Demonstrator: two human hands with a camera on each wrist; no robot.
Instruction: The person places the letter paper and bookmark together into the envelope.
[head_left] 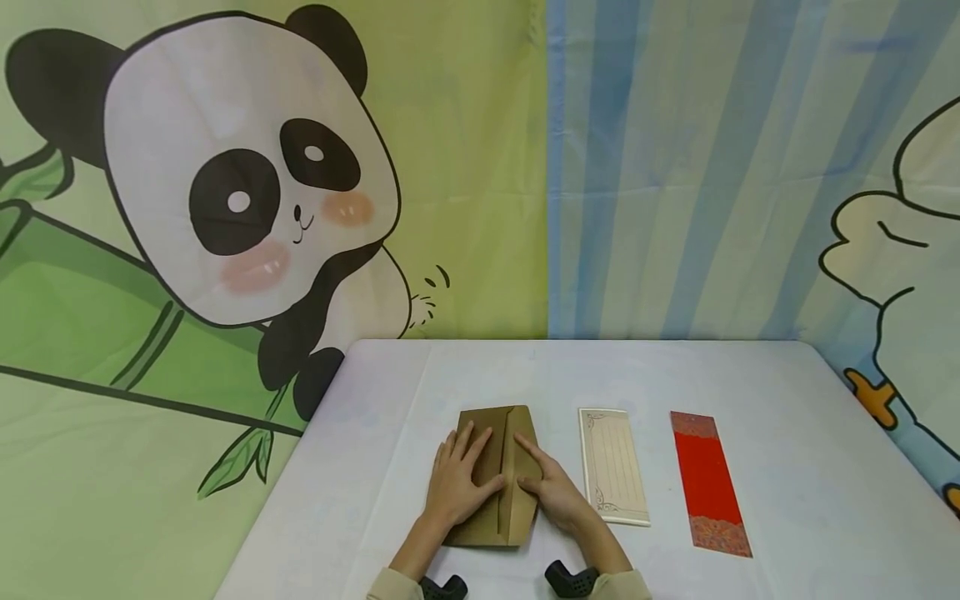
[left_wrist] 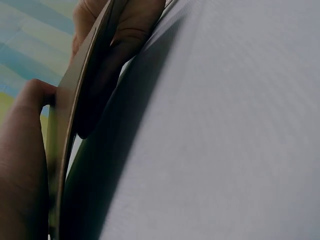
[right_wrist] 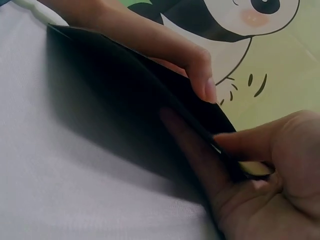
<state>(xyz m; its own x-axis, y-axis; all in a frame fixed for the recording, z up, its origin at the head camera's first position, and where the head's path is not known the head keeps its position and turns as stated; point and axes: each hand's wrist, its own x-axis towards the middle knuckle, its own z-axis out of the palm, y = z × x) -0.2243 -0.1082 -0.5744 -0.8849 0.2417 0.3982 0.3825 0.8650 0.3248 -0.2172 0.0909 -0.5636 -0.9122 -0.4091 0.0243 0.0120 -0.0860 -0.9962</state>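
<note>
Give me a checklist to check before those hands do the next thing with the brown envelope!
1. Left hand on the envelope: ok, fingers spread over it.
2. Right hand gripping the envelope's edge: ok.
3. Envelope flat on the table: not ok, the gripped edge is raised.
4. Cream card on the table: ok, right of the envelope.
5. Red strip away from both hands: ok.
6. Something inside the envelope: cannot tell.

White table (head_left: 810, 492) bears lined card (head_left: 614, 467) and red strip (head_left: 709, 482).
</note>
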